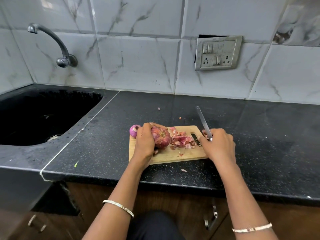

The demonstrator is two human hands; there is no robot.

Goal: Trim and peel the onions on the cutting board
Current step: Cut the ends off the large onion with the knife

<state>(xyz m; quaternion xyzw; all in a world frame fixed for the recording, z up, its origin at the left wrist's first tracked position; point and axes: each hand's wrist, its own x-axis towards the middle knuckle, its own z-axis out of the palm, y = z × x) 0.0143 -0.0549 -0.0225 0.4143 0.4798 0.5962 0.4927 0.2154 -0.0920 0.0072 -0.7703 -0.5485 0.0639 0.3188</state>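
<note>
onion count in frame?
2. One unpeeled onion gripped by the left hand on the cutting board; one peeled onion behind that hand. More may be hidden.

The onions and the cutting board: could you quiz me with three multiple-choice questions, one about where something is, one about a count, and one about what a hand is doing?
1. Where does the pile of onion skins lie?
A. in the sink
B. on the cutting board, between the two hands
C. on the floor

2. How many onions can be seen?
A. two
B. four
C. six

3. What is the right hand doing?
A. resting flat on the counter
B. turning the tap
C. holding a knife with its blade pointing away from the person

Answers:
1 B, the pink skins sit on the wooden board right of the held onion.
2 A, an unpeeled onion in the left hand and a peeled onion behind that hand at the board's far left corner.
3 C, its fingers curl round the handle.
</note>
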